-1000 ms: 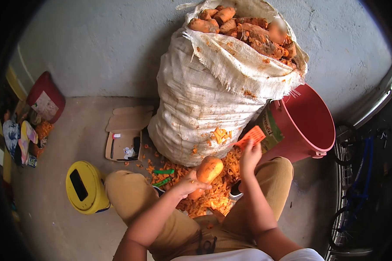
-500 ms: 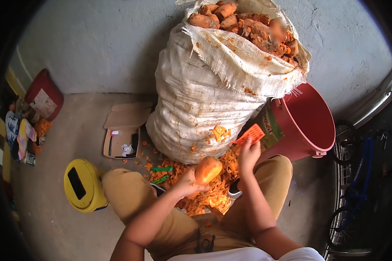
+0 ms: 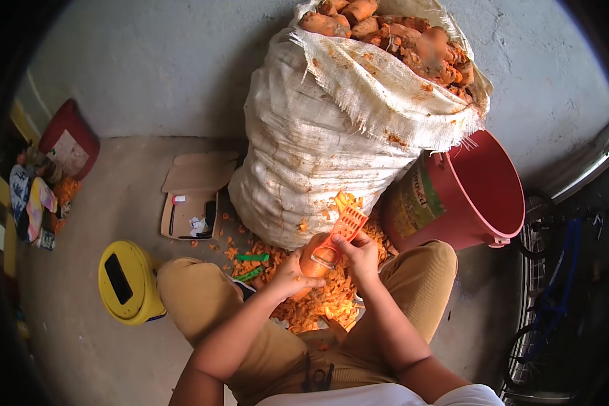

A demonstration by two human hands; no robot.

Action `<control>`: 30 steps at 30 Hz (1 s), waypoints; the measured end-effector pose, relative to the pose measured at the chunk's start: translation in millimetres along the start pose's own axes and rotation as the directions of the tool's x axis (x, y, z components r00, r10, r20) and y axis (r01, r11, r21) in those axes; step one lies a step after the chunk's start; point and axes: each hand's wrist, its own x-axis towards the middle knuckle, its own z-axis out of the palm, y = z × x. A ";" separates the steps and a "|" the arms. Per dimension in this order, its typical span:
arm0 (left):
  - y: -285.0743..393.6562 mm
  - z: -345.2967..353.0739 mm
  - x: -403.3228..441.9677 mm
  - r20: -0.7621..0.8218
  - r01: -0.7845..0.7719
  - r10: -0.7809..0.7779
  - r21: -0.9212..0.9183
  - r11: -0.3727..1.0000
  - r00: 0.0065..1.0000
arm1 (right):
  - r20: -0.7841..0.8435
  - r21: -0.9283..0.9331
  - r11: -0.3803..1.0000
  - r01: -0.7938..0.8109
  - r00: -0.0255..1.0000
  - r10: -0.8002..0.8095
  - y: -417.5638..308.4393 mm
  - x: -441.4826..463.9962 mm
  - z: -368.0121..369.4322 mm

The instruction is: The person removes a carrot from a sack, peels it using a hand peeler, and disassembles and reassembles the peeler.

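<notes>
My left hand [image 3: 292, 276] is wrapped round an orange root vegetable [image 3: 315, 256], held between my knees. In my right hand [image 3: 361, 256] is an orange plastic peeler [image 3: 348, 223] with a slotted, flat body, and its looped end lies against the upper part of the root. Below both hands, orange peelings [image 3: 325, 304] are heaped on the floor. Just beyond the hands stands a large white woven sack [image 3: 304, 155], filled with more orange roots [image 3: 413, 44] at its open top.
A red bucket [image 3: 460, 203] stands right of the sack. At left are an open cardboard box [image 3: 195, 177] with small items, a yellow lidded bucket [image 3: 142, 298] with a dark phone on it, and a red container [image 3: 71, 139]. Green tools [image 3: 252, 258] lie by the peelings. A blue bicycle frame [image 3: 558, 298] is at right.
My right hand has moved left and down, bringing the peeler from the air onto the root. The view has shifted slightly.
</notes>
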 end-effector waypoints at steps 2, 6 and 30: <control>6.0 0.2 -2.5 -0.025 0.035 -0.034 0.011 0.999 0.999 | -0.001 0.110 0.992 -0.055 0.998 0.056 -1.0 5.0 -7.2; -1.0 -1.2 -1.5 -0.026 0.060 -0.062 -0.081 0.995 0.998 | -0.042 0.105 0.994 0.017 0.999 -0.013 -7.7 2.0 -4.7; 4.9 -0.8 -11.3 0.085 0.148 -0.128 -0.292 0.945 0.988 | -0.109 -0.074 0.984 0.161 0.980 -0.168 -12.6 -10.5 7.2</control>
